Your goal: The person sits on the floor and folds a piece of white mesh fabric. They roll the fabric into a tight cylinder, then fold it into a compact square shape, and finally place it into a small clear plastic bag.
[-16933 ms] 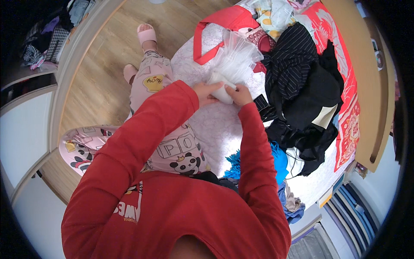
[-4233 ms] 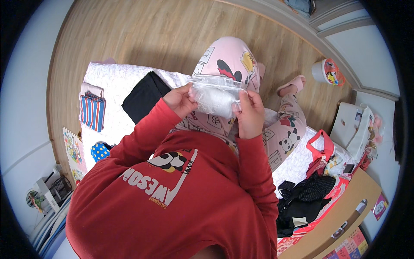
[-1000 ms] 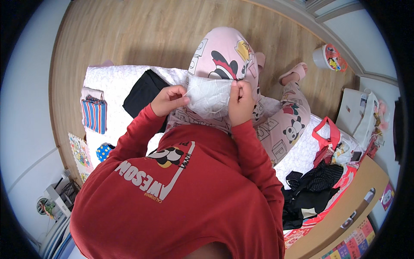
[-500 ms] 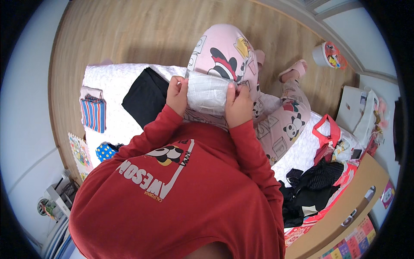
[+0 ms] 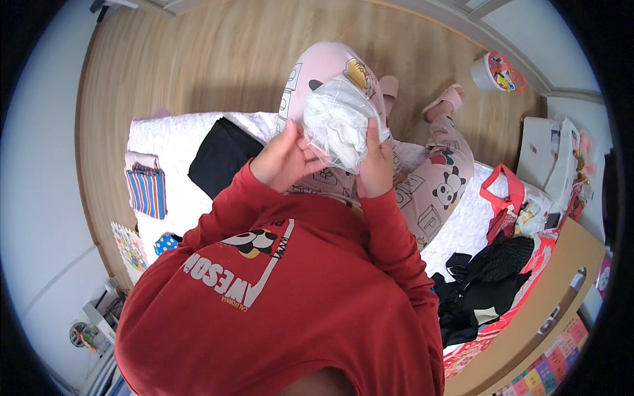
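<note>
A bunched white cloth bundle (image 5: 340,125), its thin outer layer finely checked and partly see-through, is held above my lap in panda-print pink trousers (image 5: 333,63). My right hand (image 5: 375,160) grips its right side, thumb on top and the other fingers mostly hidden. At the lower left edge, my left hand (image 5: 288,157) is turned palm up, with its fingers stretched out and apart, touching or just beside the cloth. Left of that hand, a folded black garment (image 5: 223,157) lies on the white quilted bedspread (image 5: 173,136).
Far left are a striped folded cloth (image 5: 146,191) and a blue dotted cloth (image 5: 166,244). Black clothes (image 5: 485,284) and a red-trimmed garment (image 5: 503,191) lie at the right, beside a tan panel (image 5: 561,290). A white bin (image 5: 485,76) stands on the wooden floor.
The white cloth has gone from a smooth, flat rectangle to a rounded, bunched shape, tilted up and shifted right. My left hand has left its upper left corner and turned palm up.
</note>
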A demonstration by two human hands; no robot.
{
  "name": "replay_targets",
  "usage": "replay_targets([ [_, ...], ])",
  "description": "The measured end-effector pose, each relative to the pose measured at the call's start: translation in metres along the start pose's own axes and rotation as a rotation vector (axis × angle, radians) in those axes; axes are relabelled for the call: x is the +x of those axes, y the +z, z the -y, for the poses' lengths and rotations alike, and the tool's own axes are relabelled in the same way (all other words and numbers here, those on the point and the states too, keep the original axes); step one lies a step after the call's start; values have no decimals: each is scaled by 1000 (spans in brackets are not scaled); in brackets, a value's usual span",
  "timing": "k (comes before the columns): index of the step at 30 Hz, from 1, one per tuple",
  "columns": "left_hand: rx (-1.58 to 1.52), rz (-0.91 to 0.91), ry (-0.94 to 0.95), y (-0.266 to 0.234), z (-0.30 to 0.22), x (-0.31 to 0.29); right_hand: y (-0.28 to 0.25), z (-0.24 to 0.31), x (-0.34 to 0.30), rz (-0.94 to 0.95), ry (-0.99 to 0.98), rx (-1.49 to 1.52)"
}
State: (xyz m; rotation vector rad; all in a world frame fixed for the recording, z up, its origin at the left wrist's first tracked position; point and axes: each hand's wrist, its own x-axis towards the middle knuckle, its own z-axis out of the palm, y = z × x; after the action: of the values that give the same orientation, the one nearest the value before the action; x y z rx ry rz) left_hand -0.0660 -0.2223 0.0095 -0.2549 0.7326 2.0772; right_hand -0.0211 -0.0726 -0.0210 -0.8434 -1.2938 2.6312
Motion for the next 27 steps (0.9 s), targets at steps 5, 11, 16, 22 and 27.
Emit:
replay_targets([
  [5, -76, 19, 34, -4, 9, 3, 3, 12, -5, -7, 168, 236],
  [11, -257, 64, 102, 11, 11, 11, -4, 12, -5, 242, 348, 465],
  [16, -146, 30, 97, 3, 2, 19, -8, 21, -5, 214, 280, 525],
  [22, -134, -63, 43, 36, -3, 9, -10, 22, -7, 104, 193, 448],
  [27, 171, 108, 70, 6, 4, 10, -9, 15, -6, 60, 54, 283],
])
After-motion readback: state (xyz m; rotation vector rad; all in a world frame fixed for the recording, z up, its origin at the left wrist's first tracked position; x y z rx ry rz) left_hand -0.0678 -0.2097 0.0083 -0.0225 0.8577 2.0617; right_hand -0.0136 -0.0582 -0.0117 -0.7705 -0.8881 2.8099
